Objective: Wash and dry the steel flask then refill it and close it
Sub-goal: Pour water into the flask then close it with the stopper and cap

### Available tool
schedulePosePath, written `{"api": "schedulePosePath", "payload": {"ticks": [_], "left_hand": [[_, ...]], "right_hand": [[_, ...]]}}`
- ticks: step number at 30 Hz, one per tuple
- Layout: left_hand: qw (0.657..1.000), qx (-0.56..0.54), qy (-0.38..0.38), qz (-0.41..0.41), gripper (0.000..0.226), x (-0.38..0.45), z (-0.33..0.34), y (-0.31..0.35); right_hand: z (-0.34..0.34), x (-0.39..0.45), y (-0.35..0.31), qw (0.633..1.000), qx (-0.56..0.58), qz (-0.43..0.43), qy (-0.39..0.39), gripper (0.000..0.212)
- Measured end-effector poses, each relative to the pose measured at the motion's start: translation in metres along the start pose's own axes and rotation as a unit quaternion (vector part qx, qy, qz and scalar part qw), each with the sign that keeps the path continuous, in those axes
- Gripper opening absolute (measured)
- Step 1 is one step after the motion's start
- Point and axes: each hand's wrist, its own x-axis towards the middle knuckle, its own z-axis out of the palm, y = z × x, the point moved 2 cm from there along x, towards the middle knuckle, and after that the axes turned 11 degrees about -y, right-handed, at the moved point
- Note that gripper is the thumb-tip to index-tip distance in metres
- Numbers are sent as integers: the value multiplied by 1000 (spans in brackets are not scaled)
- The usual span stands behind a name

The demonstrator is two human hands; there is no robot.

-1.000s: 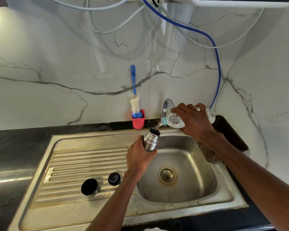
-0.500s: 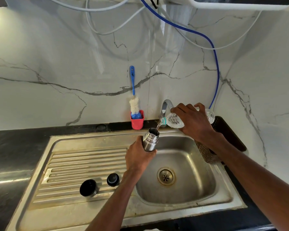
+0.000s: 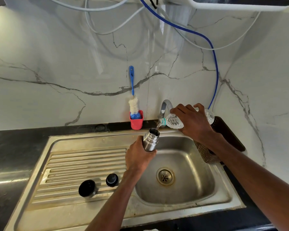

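Flask (image 3: pixel 150 140) clamped in the left hand (image 3: pixel 138 157) over the sink (image 3: pixel 182 202) so spills drain, right hand (image 3: pixel 194 121) wrapped round the bottle (image 3: pixel 173 121) tipping water in.

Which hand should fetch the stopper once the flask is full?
Probably the right hand: it only needs to put down the plastic bottle. The left hand holds the steel flask upright, though the stopper lies nearer it.

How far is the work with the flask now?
Washing looks finished. Refilling is in hand: the left hand holds the open flask over the sink, and the right hand pours from a plastic bottle. Closing is left: the stopper and cap lie on the drainboard.
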Motion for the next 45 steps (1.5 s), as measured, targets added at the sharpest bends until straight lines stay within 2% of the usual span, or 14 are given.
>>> {"api": "schedulePosePath", "payload": {"ticks": [12,21,45], "left_hand": [[1000,18,-5,2,56,1,3,0],[1000,23,-4,0,51,-1,2,0],[1000,21,-3,9,57,2,6,-1]], "right_hand": [[-1,-3,1,1000,-15,-1,5,74],[-1,-5,3,999,-29,9,-16,81],[-4,-3,2,999,-34,11,-35,82]]}}
